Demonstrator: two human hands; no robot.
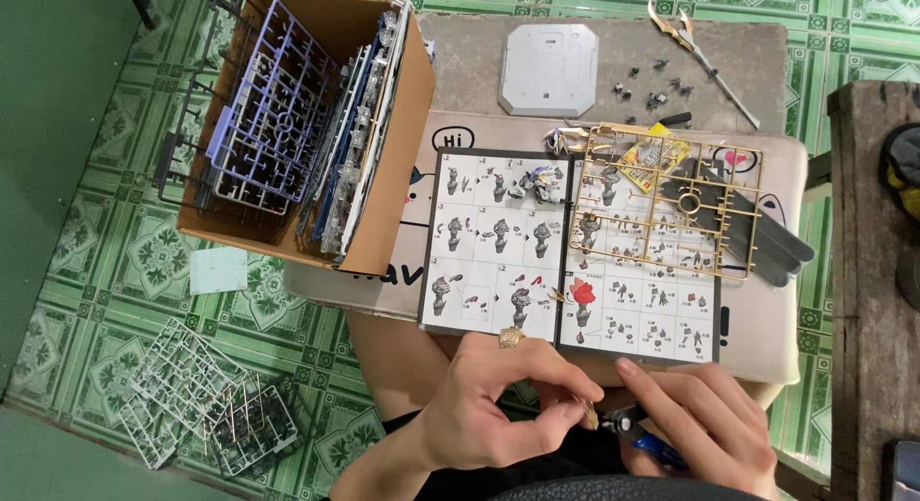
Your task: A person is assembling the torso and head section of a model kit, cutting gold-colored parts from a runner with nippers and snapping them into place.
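While both hands sit low in the view, just under the near edge of the table, the left hand (494, 405) has its fingers curled in tight, thumb and forefinger pinching a tiny gold part (589, 415). It's small and a bit blurry, so I can't make out its shape beyond a little pointed sliver. A chunky gold ring (511, 337) sits on one finger of that hand.

The right hand (704, 419) is wrapped around a pair of blue-handled nippers (640, 434), fingers closed over the grips, with the dark cutting tip pointing left and sitting just beside the gold part. Can't tell if the blades actually touch it.

Up on the table, an open instruction booklet (570, 252) lies flat right above the hands. A gold parts runner (661, 199) rests on its right page, overlapping some dark grey pieces (762, 237). A half-built figure section (537, 183) sits on the top of the left page. Further back there's a light grey base plate (548, 68), a few tiny dark bits, and a long gold-tipped weapon piece (700, 55). A cardboard box (307, 127) stuffed with runners stands at the left, and loose clear runners (196, 391) lie on the green tiled floor.
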